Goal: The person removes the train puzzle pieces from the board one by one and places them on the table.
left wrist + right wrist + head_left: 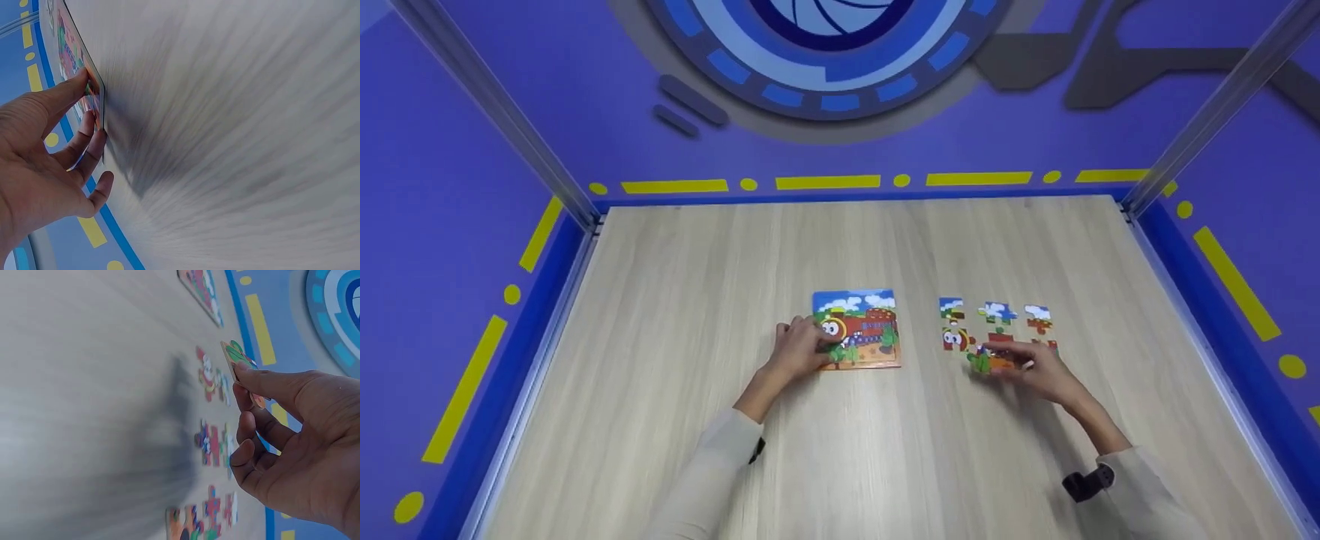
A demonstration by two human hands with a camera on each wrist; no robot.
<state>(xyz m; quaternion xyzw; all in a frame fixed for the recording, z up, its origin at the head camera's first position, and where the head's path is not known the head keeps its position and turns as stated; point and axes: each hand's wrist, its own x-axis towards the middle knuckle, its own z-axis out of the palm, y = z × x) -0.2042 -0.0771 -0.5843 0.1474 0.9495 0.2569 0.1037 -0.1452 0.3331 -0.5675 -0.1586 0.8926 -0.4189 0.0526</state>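
A square picture puzzle board (864, 330) with a red cartoon train lies on the table. My left hand (799, 346) grips its left side, the thumb on the picture and fingers at the edge. To the right, my right hand (1044, 373) pinches a puzzle piece (236, 354) with a green cactus on it, between thumb and fingers. In the right wrist view this piece is raised off the table. Loose pieces lie beyond it in rows, among them one with a big eye (955, 340) and a blue cloud piece (997, 310). Some are partly hidden by my right hand.
The pale wooden table (697, 285) is enclosed by blue wall panels (840, 161) with yellow dashes at the back and sides. Bare wood lies between the board and the loose pieces. Metal posts (1200, 112) stand at the back corners.
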